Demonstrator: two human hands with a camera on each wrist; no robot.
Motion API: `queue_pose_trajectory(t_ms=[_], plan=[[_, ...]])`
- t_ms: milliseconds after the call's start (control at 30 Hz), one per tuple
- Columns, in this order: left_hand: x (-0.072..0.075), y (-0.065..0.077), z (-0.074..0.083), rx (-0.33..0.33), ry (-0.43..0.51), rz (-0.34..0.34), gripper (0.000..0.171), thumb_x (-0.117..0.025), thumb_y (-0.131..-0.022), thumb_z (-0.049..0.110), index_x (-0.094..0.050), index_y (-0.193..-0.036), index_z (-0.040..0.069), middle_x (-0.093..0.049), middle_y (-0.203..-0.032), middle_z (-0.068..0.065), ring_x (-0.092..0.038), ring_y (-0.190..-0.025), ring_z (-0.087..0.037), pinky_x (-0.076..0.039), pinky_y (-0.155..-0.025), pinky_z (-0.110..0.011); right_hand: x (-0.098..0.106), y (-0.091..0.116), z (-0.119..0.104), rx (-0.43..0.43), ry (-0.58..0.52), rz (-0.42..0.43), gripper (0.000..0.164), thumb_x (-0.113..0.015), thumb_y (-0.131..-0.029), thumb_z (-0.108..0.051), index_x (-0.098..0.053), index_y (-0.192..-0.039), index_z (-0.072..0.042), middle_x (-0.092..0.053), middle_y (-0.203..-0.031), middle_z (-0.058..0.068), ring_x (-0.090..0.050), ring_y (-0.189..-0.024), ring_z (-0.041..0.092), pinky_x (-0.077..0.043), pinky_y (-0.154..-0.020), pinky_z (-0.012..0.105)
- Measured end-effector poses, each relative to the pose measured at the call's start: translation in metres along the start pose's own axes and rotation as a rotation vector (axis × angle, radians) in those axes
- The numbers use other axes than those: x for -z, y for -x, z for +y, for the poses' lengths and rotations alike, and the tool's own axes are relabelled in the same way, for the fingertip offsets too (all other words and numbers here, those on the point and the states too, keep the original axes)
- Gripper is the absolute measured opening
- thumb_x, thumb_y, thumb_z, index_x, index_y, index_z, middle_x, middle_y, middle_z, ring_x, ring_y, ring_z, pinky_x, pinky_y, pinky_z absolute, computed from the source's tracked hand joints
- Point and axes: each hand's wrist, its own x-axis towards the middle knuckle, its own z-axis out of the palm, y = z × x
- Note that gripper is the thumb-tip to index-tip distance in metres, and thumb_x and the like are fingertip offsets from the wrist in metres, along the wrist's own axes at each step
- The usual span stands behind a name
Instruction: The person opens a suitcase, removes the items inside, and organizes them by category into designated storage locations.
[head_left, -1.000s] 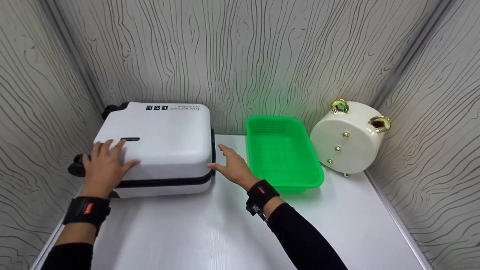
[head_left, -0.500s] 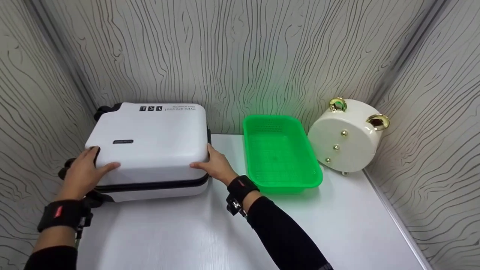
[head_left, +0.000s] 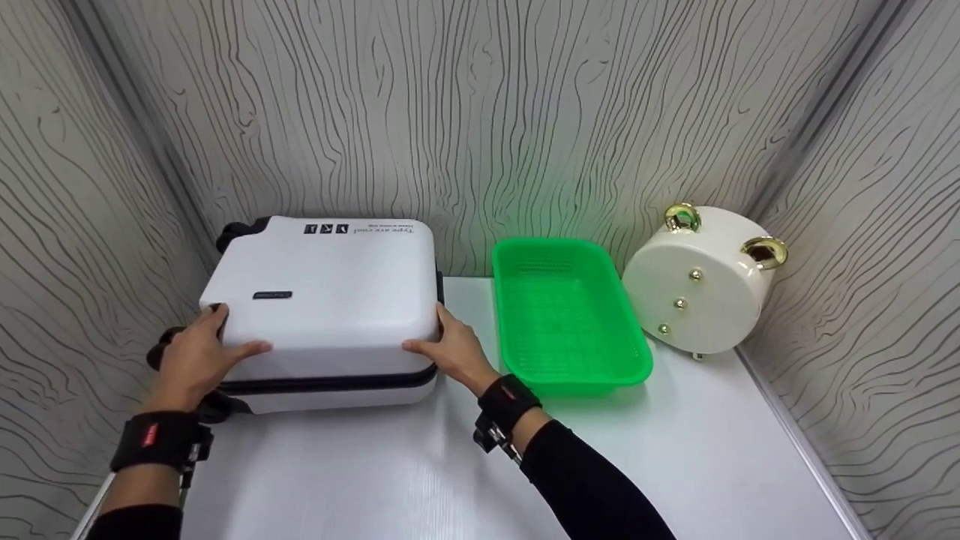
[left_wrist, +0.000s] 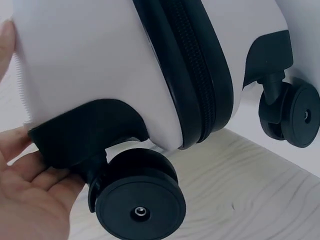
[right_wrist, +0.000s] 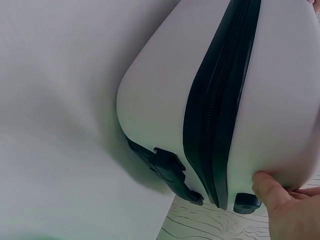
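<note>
A white suitcase (head_left: pixel 337 274) lies flat with its printed shell up and black wheels to the left. My left hand (head_left: pixel 191 356) grips its front left corner, thumb along the front side. In the left wrist view, the fingers (left_wrist: pixel 42 172) curl behind the black corner piece above a wheel (left_wrist: pixel 140 207). My right hand (head_left: pixel 457 351) holds the front right corner, with the thumb on the front side and the other fingers round the end. The right wrist view shows that thumb (right_wrist: pixel 270 190) pressing the shell beside the black zipper band (right_wrist: pixel 215 110). The far fingertips are partly hidden.
Right of the suitcase, a green plastic basket (head_left: pixel 504 322) stands on the white table (head_left: pixel 420 465). Beyond it is a round cream object (head_left: pixel 690 289) with gold rings and studs. Wood-patterned walls (head_left: pixel 480 112) enclose the back and both sides.
My left hand has gone from the suitcase's top to its front left corner. The right hand has closed in on the right end. The suitcase has shifted slightly right, towards the basket.
</note>
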Motion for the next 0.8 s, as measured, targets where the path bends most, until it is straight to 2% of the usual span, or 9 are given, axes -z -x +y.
queue_pose_trajectory(t_ms=[200,400,667,700,800], plan=[[-0.009,0.002,0.017,-0.036,-0.02,0.023,0.113,-0.073,-0.076,0.063,-0.03,-0.144,-0.015,-0.032,-0.14,-0.042,-0.035,-0.126,-0.058,-0.034,-0.098,-0.066,0.013,0.02,0.008,-0.017,0.0,0.035,0.101,-0.077,-0.082,-0.048,-0.024,-0.153,0.002,-0.037,-0.151,0.018,-0.038,-0.137,0.029,-0.035,-0.109,0.041],[-0.013,0.003,0.026,-0.074,-0.019,-0.015,0.112,-0.073,-0.076,0.063,-0.029,-0.144,-0.015,-0.035,-0.14,-0.04,-0.037,-0.125,-0.057,-0.035,-0.099,-0.064,0.018,0.042,0.012,-0.019,-0.002,0.085,0.102,-0.076,-0.082,-0.049,-0.024,-0.152,0.004,-0.036,-0.151,0.021,-0.037,-0.138,0.031,-0.035,-0.109,0.043],[-0.009,-0.004,0.019,-0.141,0.047,-0.138,0.11,-0.073,-0.077,0.062,-0.028,-0.148,-0.01,-0.03,-0.145,-0.038,-0.03,-0.132,-0.055,-0.029,-0.103,-0.064,0.0,0.093,0.011,0.015,0.053,0.241,0.098,-0.074,-0.083,-0.051,-0.029,-0.148,0.008,-0.04,-0.147,0.024,-0.043,-0.133,0.034,-0.042,-0.102,0.045],[-0.007,-0.005,0.018,-0.153,0.051,-0.148,0.11,-0.073,-0.076,0.061,-0.029,-0.148,-0.009,-0.03,-0.145,-0.038,-0.03,-0.132,-0.054,-0.029,-0.104,-0.064,-0.002,0.099,0.011,0.024,0.059,0.247,0.097,-0.072,-0.084,-0.051,-0.029,-0.148,0.008,-0.041,-0.147,0.024,-0.048,-0.128,0.033,-0.044,-0.1,0.045],[-0.003,-0.01,0.014,-0.179,0.056,-0.177,0.108,-0.075,-0.076,0.059,-0.029,-0.148,-0.008,-0.027,-0.146,-0.038,-0.028,-0.132,-0.055,-0.028,-0.103,-0.065,-0.006,0.116,0.012,0.049,0.083,0.221,0.094,-0.067,-0.088,-0.054,-0.028,-0.15,0.005,-0.04,-0.148,0.021,-0.05,-0.127,0.032,-0.045,-0.099,0.045]])
